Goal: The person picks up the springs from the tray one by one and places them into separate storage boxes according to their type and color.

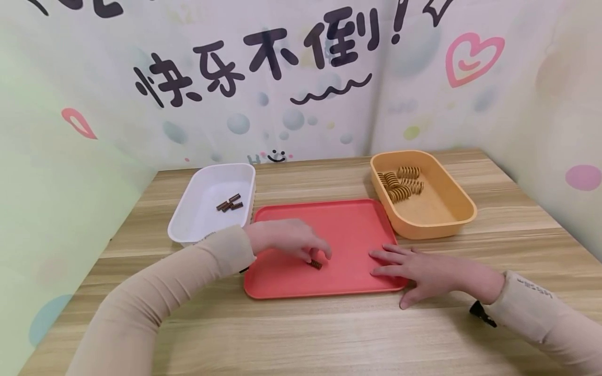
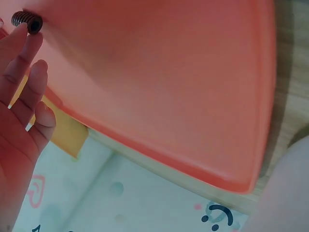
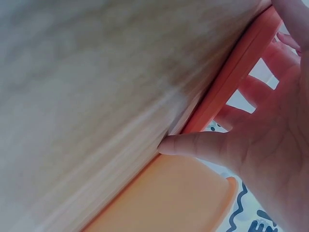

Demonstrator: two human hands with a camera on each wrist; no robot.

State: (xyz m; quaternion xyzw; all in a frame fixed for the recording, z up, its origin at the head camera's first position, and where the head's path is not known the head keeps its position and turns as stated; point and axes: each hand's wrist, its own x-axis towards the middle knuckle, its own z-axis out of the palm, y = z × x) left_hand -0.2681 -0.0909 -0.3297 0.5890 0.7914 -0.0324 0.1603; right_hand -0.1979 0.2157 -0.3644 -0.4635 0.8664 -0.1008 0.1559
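Observation:
My left hand [image 1: 293,240] reaches over the red tray [image 1: 348,224] and pinches a small dark coil spring [image 1: 316,265] low over its surface. In the left wrist view, the fingertips are at the spring [image 2: 28,22], its round end facing outward. The right hand [image 1: 423,269] rests with fingers spread over the tray's right edge and its thumb by the table at the near corner. Nothing is between its fingers, which lie along the tray rim in the right wrist view.
A white bin [image 1: 188,209] with several small dark springs [image 1: 229,203] stands behind left. Back right, an orange bin [image 1: 437,203] holds several larger golden springs [image 1: 400,193]. All stand on a wooden table [image 1: 301,334], with a printed cloth [image 1: 301,104] behind.

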